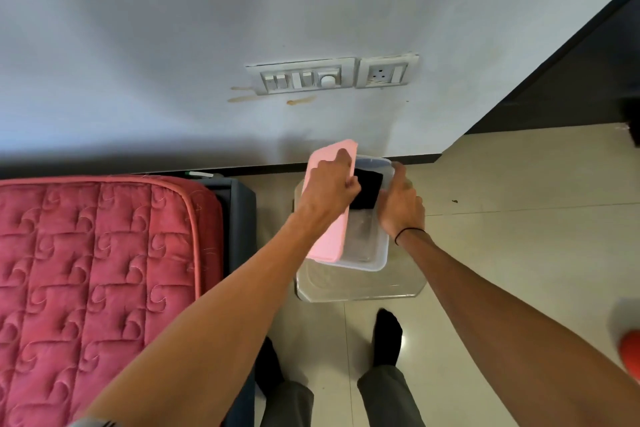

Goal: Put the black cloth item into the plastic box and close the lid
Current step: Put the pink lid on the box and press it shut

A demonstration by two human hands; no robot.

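A person stands over a clear plastic box [375,255] at the centre of the frame, both bare arms reaching down from the lower edge. The box rests on a low transparent stand [356,288] on the tiled floor [502,253], its long axis running from the near edge up toward the wall [242,10], tilting slightly right. The black cloth [367,188] lies inside at the box's far end, a dark folded rectangle whose longer side follows the same line; its left edge is hidden behind the left hand.

The left hand [330,184] grips the pink lid [332,236], fingers curled around its inner edge and thumb on top. The lid is tilted up along the box's left side, not yet shut, its long axis parallel to the box. The right hand [401,206], a black band at the wrist, is closed over the box's right rim, fingertips out of sight.

A red quilted mattress [97,270] fills the lower left. Switches and a socket [332,74] sit on the wall, upper centre. Two dark-socked feet [388,336] show below the stand. An orange shape at the right edge is cut off and blurred.
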